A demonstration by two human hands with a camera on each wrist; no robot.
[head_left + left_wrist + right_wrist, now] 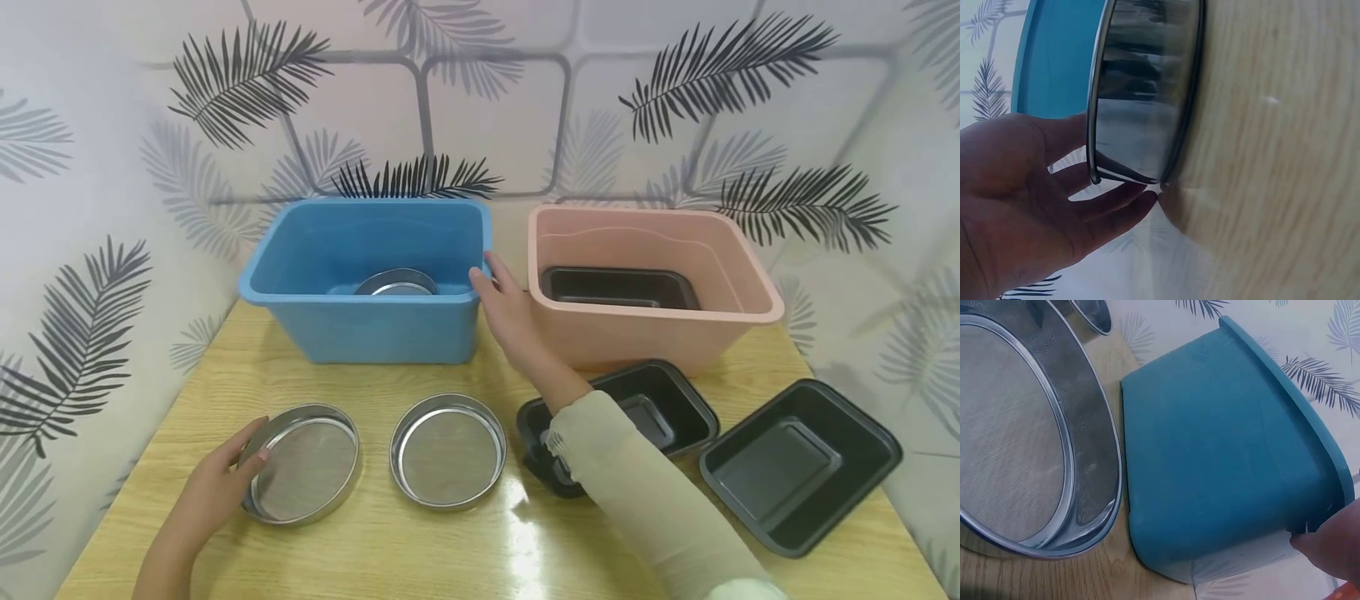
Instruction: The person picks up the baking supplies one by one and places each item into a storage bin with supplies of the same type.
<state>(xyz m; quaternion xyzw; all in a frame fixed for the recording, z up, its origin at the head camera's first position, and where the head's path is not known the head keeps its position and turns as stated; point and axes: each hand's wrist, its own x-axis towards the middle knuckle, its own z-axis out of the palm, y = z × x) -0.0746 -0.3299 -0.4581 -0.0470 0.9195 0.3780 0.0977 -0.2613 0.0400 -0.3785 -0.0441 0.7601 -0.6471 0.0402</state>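
My left hand (213, 483) pinches the near-left rim of a round metal sieve (309, 468), thumb over the rim and fingers along its outer wall. In the left wrist view, the fingertips (1141, 199) curl under the shiny side wall. My right hand (512, 321) reaches to the right front corner of a blue plastic tub (378, 329), its extended fingers right at the rim. The right wrist view shows one digit (1332, 544) against the wall below that rim. Inside the blue tub lies another sieve (397, 282). A further sieve (448, 454) lies on the table.
A pink tub (645, 333) stands right of the blue one, with a dark baking pan (618, 287) inside. Dark loaf pans (652, 404) lie in front of it, partly under my right sleeve (637, 492). Another dark pan (802, 467) sits at the right table edge. A leaf-patterned wall (487, 108) closes the back.
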